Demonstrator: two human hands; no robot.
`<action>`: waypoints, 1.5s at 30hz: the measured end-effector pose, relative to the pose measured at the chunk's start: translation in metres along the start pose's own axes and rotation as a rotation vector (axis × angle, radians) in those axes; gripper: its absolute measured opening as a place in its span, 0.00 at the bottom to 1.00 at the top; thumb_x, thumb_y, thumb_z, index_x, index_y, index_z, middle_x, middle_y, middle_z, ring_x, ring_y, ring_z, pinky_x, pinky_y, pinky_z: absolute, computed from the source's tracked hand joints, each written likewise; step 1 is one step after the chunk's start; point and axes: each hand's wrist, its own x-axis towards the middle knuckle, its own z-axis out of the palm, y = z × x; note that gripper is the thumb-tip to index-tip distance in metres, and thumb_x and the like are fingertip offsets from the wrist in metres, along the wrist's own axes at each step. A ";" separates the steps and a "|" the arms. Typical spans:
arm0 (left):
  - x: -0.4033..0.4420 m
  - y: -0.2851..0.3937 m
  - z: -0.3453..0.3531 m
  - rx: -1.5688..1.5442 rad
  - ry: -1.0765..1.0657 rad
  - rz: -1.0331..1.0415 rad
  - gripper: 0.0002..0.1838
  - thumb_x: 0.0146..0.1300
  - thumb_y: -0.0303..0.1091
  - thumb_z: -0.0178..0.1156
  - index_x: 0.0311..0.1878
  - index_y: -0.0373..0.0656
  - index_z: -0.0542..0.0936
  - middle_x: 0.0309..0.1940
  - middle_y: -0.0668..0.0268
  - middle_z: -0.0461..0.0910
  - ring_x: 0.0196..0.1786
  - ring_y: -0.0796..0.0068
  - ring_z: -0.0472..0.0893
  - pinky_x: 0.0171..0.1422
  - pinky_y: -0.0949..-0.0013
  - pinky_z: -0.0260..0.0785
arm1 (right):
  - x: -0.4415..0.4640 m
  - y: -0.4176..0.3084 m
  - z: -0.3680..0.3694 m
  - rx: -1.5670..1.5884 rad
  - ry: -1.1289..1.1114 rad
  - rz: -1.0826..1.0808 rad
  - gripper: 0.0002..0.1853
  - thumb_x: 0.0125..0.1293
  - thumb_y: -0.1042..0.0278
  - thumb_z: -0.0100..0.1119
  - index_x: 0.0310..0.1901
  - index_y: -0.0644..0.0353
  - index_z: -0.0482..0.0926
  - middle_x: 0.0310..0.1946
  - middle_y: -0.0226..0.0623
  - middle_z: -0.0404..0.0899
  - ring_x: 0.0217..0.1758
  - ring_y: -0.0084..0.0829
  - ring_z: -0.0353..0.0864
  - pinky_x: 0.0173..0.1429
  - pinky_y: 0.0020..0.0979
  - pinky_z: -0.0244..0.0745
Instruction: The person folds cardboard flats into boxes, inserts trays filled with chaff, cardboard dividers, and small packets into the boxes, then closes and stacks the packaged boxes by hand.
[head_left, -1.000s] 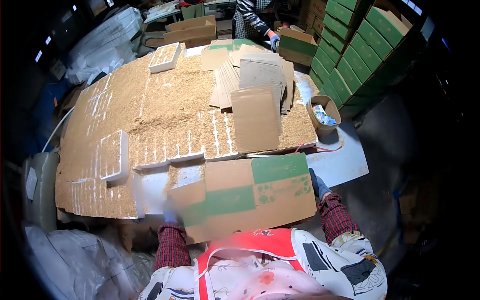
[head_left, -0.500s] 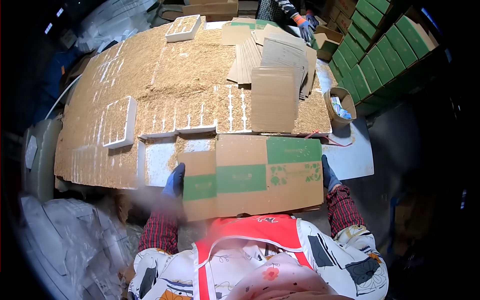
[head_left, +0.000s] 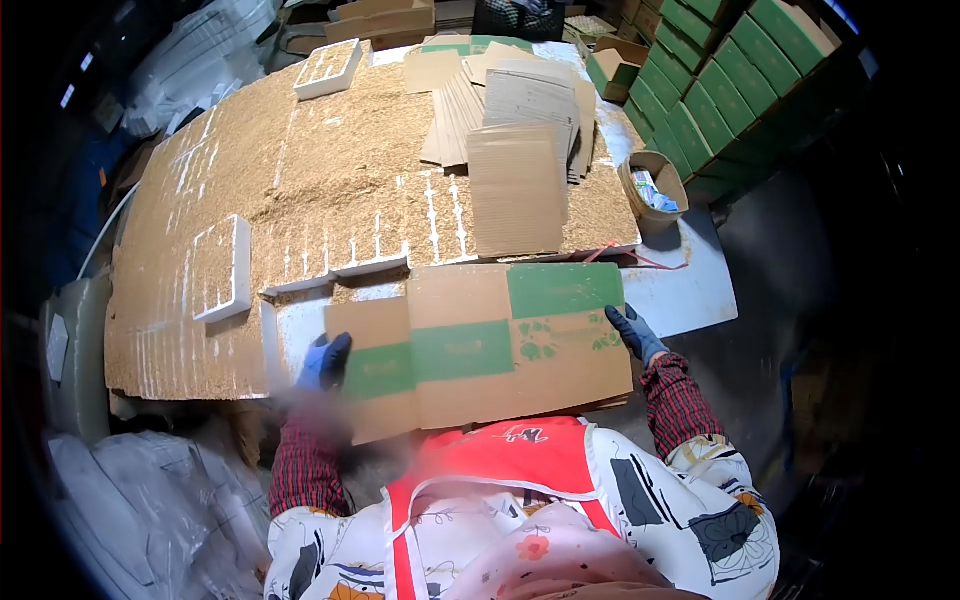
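A flattened cardboard box, brown with green panels and a green leaf print, spans the space before my red apron. At its left end my left hand, in a blue glove, grips the edge with the thumb on top. My right hand, gloved too, holds the right edge, its thumb over the printed face. Beneath the lower right edge, further cardboard layers show. The fingers under the box are hidden, and a blur covers part of my left wrist.
A table of white foam trays under sawdust-like material lies ahead. On it rest loose cardboard sheets and two separate trays. Right are a small tub and stacked green boxes; plastic sheeting lies left.
The box has shifted slightly left in view, along with the table scene. My right thumb now shows on top of the box. The other person's gloved hands have left the top of the view.
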 end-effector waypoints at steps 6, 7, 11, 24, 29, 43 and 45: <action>-0.053 0.073 -0.107 0.148 0.162 0.157 0.13 0.65 0.36 0.58 0.47 0.37 0.78 0.35 0.69 0.78 0.36 0.81 0.73 0.38 0.77 0.66 | 0.031 0.040 -0.024 -0.150 0.037 0.015 0.37 0.60 0.43 0.63 0.64 0.61 0.67 0.55 0.40 0.75 0.55 0.31 0.73 0.58 0.31 0.69; -0.091 0.109 -0.083 0.153 0.297 0.281 0.12 0.65 0.34 0.59 0.46 0.38 0.78 0.36 0.70 0.79 0.35 0.82 0.73 0.39 0.77 0.66 | 0.039 0.055 -0.033 -0.171 0.082 0.052 0.37 0.60 0.42 0.63 0.63 0.61 0.68 0.55 0.41 0.75 0.55 0.31 0.73 0.57 0.31 0.70; -0.175 0.160 -0.099 0.521 0.624 0.686 0.18 0.65 0.31 0.59 0.56 0.33 0.76 0.44 0.64 0.80 0.43 0.73 0.78 0.49 0.71 0.71 | 0.048 0.069 -0.027 -0.324 0.167 -0.036 0.42 0.58 0.42 0.65 0.66 0.65 0.63 0.57 0.47 0.72 0.58 0.34 0.72 0.58 0.31 0.70; -0.038 0.105 0.079 0.187 -0.129 0.234 0.19 0.66 0.40 0.57 0.54 0.37 0.76 0.44 0.68 0.79 0.43 0.79 0.76 0.49 0.73 0.70 | -0.074 -0.097 0.015 0.558 -0.124 -0.689 0.27 0.75 0.66 0.42 0.71 0.64 0.52 0.71 0.39 0.55 0.72 0.29 0.57 0.74 0.29 0.55; -0.064 0.053 0.163 0.115 -0.602 -0.332 0.20 0.65 0.51 0.56 0.44 0.43 0.81 0.32 0.68 0.81 0.31 0.79 0.78 0.36 0.76 0.70 | -0.048 -0.139 0.000 1.519 -0.927 -0.830 0.25 0.76 0.66 0.34 0.71 0.67 0.52 0.72 0.43 0.54 0.72 0.32 0.59 0.72 0.27 0.61; -0.119 0.148 0.249 -0.018 -0.974 0.089 0.42 0.65 0.43 0.55 0.75 0.39 0.47 0.75 0.57 0.50 0.76 0.68 0.49 0.78 0.66 0.35 | 0.029 -0.152 0.016 0.763 -0.093 -0.616 0.33 0.67 0.71 0.57 0.69 0.53 0.52 0.49 0.41 0.75 0.47 0.28 0.76 0.52 0.26 0.73; -0.124 0.159 0.246 -0.188 -0.883 0.058 0.39 0.61 0.39 0.56 0.73 0.38 0.54 0.73 0.58 0.55 0.75 0.68 0.52 0.78 0.67 0.38 | -0.013 -0.173 0.002 0.377 0.100 -0.700 0.26 0.66 0.72 0.59 0.64 0.63 0.63 0.45 0.34 0.75 0.39 0.21 0.75 0.40 0.22 0.75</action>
